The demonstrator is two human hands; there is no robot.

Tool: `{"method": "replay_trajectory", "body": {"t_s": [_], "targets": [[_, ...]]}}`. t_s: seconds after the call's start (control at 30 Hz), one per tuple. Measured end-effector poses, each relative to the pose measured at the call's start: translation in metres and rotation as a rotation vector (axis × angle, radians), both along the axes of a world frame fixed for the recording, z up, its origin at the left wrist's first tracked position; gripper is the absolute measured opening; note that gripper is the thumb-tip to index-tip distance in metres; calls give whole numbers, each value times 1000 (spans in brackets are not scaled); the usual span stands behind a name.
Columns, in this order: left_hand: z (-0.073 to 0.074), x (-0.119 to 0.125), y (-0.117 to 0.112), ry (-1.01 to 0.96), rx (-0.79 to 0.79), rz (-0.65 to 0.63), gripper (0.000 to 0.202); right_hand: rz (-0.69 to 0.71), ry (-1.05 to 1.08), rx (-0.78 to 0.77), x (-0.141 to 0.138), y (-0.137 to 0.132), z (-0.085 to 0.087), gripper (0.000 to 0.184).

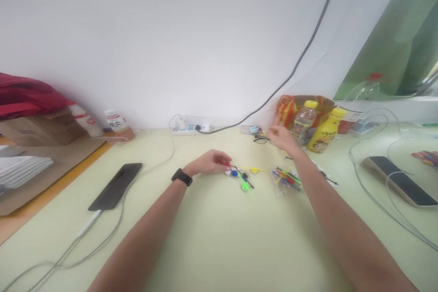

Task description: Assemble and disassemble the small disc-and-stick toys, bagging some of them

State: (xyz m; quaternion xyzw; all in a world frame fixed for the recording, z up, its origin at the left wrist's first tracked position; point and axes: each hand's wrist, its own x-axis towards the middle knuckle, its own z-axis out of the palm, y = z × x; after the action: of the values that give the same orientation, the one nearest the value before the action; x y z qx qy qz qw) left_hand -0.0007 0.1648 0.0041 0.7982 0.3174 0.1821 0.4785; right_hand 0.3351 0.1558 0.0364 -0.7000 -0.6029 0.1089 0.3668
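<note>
The person has two hands (207,162) (281,138) and one wristwatch (182,176), among five bottles (88,121) (118,124) (304,122) (326,132) (370,92), two power strips (188,129) (363,128), one pair of glasses (262,139), one cardboard box (44,130) and one clear packet (280,188), the coloured sticks (290,179) and round pieces (245,187) being too small and blurred to count.

Cannot make out any object in right hand (279,138); too blurred. See red cloth (29,93) cut off by left edge.
</note>
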Motion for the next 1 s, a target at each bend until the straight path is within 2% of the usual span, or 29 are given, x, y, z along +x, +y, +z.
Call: {"method": "replay_trajectory", "body": {"t_s": [0.07,0.17,0.23,0.3,0.5,0.6,0.73,0.83,0.9,1.0], "targets": [[5,-4,1,-9,-48,-35,51,100,-43,-16,-15,-2,4,26],[13,-8,2,-4,-56,-39,46,412,-49,-52,-48,-11,6,23],[18,-12,3,15,-45,-29,40,596,-92,-150,-69,-20,4,23],[21,-15,3,42,-25,-11,39,681,-143,-242,-85,-29,-1,20],[21,-16,1,218,66,-59,36,792,-111,-362,-99,-36,-11,23],[21,-19,1,223,79,-48,32,890,-92,-385,-102,-37,-11,24],[17,-36,8,106,5,58,30,981,-101,-419,-105,-41,-8,21],[8,-51,13,-46,-96,216,34,1070,-66,-421,-106,-44,-6,26],[0,-58,14,-158,-152,313,37,1022,-28,-355,-111,-44,-7,25],[-8,-61,15,-241,-200,355,40,789,19,-166,-129,-37,-10,22]]}}
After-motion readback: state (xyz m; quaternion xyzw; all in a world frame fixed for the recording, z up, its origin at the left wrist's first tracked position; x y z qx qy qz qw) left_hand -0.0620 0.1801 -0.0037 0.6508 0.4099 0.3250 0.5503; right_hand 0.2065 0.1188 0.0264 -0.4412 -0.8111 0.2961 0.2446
